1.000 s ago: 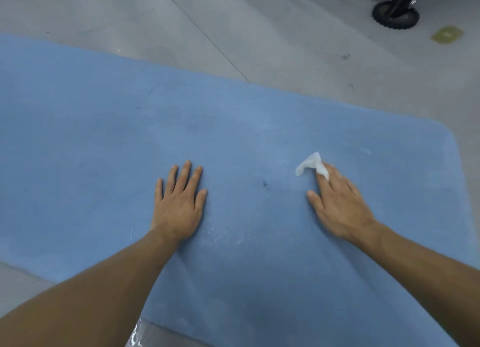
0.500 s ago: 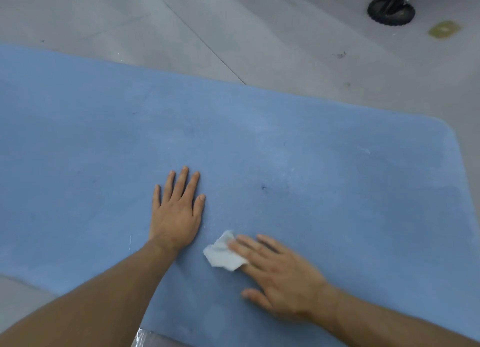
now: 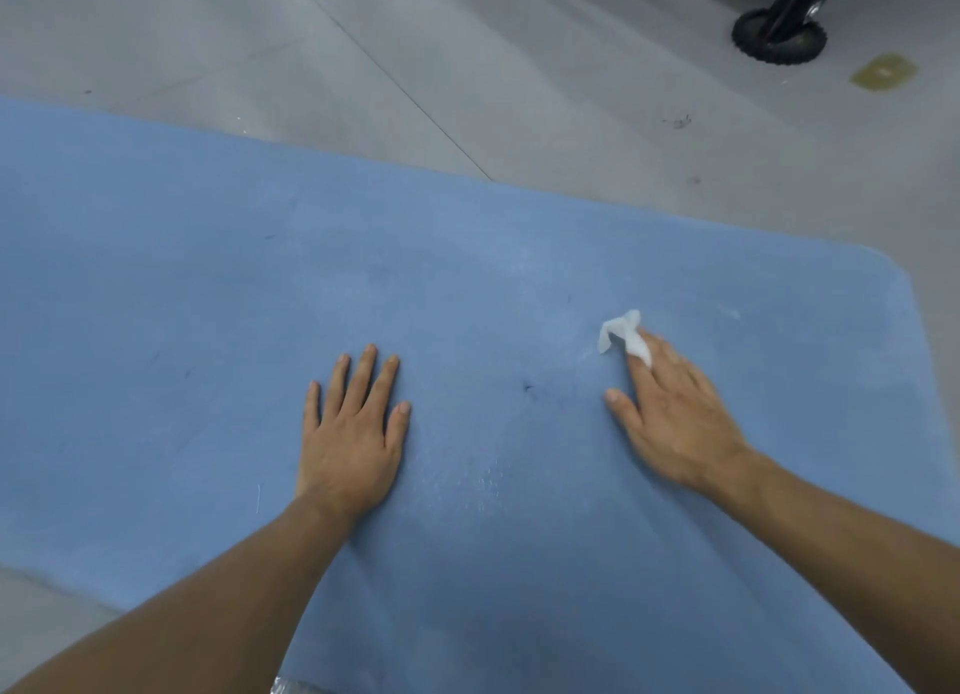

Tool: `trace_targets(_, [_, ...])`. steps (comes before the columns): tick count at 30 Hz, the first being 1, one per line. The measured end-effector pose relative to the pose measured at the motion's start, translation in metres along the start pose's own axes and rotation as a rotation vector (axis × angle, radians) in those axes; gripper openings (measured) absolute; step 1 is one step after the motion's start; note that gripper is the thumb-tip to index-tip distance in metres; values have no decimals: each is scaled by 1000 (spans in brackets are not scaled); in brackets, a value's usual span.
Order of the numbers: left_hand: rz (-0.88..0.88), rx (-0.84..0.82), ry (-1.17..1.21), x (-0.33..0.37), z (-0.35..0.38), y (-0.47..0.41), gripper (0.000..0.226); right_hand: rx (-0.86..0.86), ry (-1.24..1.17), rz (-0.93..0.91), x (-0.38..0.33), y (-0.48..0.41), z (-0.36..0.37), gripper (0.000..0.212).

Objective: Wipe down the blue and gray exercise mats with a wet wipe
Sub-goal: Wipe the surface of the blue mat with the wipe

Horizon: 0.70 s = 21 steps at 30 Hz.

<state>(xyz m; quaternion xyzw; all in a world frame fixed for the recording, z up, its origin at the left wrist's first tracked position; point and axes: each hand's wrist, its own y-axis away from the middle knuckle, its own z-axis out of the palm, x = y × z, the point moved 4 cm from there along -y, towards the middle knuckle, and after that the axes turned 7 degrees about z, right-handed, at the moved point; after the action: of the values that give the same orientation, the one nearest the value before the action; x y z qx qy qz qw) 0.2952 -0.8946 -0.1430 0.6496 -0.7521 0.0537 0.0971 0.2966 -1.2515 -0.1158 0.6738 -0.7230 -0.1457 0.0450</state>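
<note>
One blue mat [image 3: 156, 303] on gray floor [image 3: 571, 95] (black wheel [image 3: 779, 41] beyond); left fingers [image 3: 358, 381] spread, right fingers [image 3: 670, 376] seemingly pressing a wipe [image 3: 626, 334].

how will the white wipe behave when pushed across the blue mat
Probably floppy: the wet wipe is crumpled, one end curling up beyond the right hand. Likely light, so it may bunch rather than slide flat on the blue mat.

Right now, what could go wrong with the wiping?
The wipe is crumpled and pokes out past the fingertips of the right hand, so it might slip free. The small dark mark on the mat lies between the hands and could get missed. The left hand lies flat on the mat, so the patch under it may go unwiped.
</note>
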Motion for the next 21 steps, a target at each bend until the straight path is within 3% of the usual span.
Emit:
trace_targets(7, [-7,33,-9,-1,3,0,64,-93,58,-523,-113,87,42,79])
trace_targets(12, [-5,28,-8,-1,1,0,64,-48,190,-639,-125,98,45,73])
trace_targets(16, [-11,13,-6,0,0,0,66,-110,138,-479,-85,52,30,72])
trace_targets(21, [-9,1,-6,0,0,1,68,3,98,-119,-13,-6,2,72])
